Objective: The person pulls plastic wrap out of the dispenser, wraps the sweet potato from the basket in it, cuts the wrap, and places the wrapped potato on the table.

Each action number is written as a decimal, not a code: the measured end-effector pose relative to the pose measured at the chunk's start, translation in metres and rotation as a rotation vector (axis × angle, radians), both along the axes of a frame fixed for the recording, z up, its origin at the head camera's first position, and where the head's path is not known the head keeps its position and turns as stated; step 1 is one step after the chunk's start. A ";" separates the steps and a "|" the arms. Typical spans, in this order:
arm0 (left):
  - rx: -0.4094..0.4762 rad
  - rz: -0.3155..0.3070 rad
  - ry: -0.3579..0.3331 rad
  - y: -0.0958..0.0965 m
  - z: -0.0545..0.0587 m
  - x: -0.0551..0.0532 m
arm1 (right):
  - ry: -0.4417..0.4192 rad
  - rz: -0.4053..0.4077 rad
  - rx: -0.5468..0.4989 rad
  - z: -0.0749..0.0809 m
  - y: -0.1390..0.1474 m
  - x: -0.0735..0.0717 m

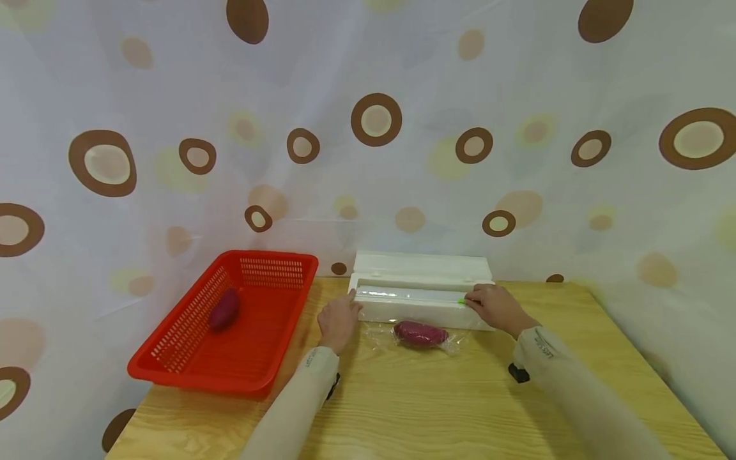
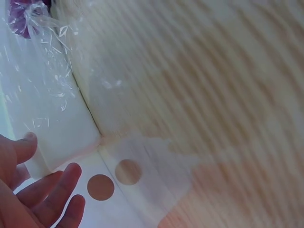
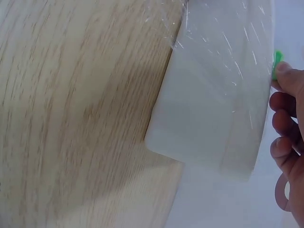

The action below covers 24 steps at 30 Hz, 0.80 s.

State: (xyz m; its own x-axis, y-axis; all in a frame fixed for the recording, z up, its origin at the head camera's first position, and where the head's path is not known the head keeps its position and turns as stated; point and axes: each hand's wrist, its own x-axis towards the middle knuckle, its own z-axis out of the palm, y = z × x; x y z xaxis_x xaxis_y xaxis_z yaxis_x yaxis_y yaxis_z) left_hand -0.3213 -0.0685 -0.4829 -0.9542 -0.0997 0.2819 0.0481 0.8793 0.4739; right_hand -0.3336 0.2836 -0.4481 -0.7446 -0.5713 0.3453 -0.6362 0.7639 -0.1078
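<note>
A white cling film dispenser point(image 1: 425, 311) lies along the back of the table with its lid point(image 1: 422, 263) raised, film showing inside. My left hand point(image 1: 339, 319) holds its left end, thumb on the front edge and fingers by the end face in the left wrist view. At the right part of the dispenser, my right hand point(image 1: 497, 308) pinches a small green slider point(image 3: 277, 64) on its edge. Just in front lies a purple oblong vegetable point(image 1: 421, 333), resembling a sweet potato, under clear film point(image 2: 47, 61) that spreads out on both sides.
To the left stands a red plastic basket point(image 1: 270, 338) with slotted walls. A second purple oblong vegetable point(image 1: 224, 309) lies in it. The wooden table point(image 1: 425, 409) ends at a white curtain point(image 1: 425, 166) with brown ring patterns, close behind the dispenser.
</note>
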 end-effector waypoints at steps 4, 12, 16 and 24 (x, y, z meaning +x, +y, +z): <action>0.001 -0.007 -0.007 -0.004 0.003 0.000 | 0.024 0.038 -0.006 -0.001 -0.002 -0.003; -0.048 -0.027 -0.048 -0.001 0.007 0.003 | -0.108 -0.037 -0.073 -0.005 -0.001 -0.006; -0.081 -0.031 -0.029 0.000 0.008 0.002 | -0.168 -0.057 -0.122 -0.001 -0.005 -0.005; -0.112 -0.032 -0.014 0.000 0.008 0.004 | -0.096 -0.030 -0.073 -0.003 -0.004 -0.002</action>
State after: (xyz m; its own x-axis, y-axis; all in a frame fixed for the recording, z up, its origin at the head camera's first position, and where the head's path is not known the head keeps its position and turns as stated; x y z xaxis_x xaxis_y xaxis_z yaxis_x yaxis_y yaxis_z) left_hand -0.3177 -0.0682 -0.4751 -0.9603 -0.0381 0.2764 0.0707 0.9250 0.3733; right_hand -0.3360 0.2797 -0.4507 -0.7925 -0.5246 0.3112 -0.5975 0.7701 -0.2235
